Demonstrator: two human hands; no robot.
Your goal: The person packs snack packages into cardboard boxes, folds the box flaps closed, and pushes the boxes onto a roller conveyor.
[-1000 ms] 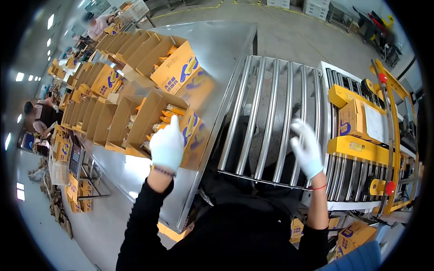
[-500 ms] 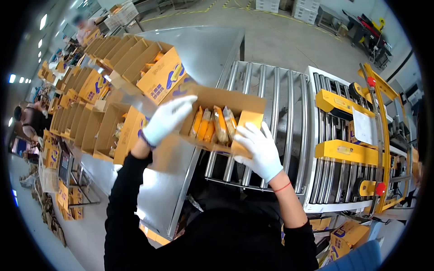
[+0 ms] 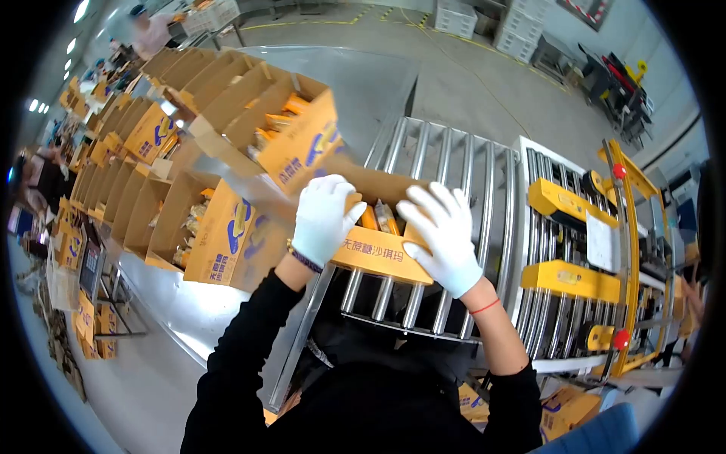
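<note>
An open-topped yellow carton [image 3: 382, 256] with orange and clear packets [image 3: 384, 218] inside stands at the left part of the roller conveyor [image 3: 418, 291]. My left hand [image 3: 322, 217], in a white glove, is at its left end, fingers bent over the flap there; what the fingertips grip is hidden. My right hand [image 3: 445, 238], also gloved, lies over the right end with its fingers spread. Left of the carton, two more open cartons with packets, one nearer [image 3: 219, 234] and one farther [image 3: 302, 147], head rows of cartons on the metal table [image 3: 333, 68].
Right of the rollers is a machine with yellow guide bars [image 3: 571, 281] and a yellow frame [image 3: 629, 265]. White crates [image 3: 522, 30] stand at the back. A person [image 3: 150, 34] is at the far upper left. More cartons [image 3: 567, 411] lie below right.
The carton was drawn off the table onto the rollers. Its near side flap now faces up with its printing visible. My left hand moved right onto its end; the right hand's fingers spread.
</note>
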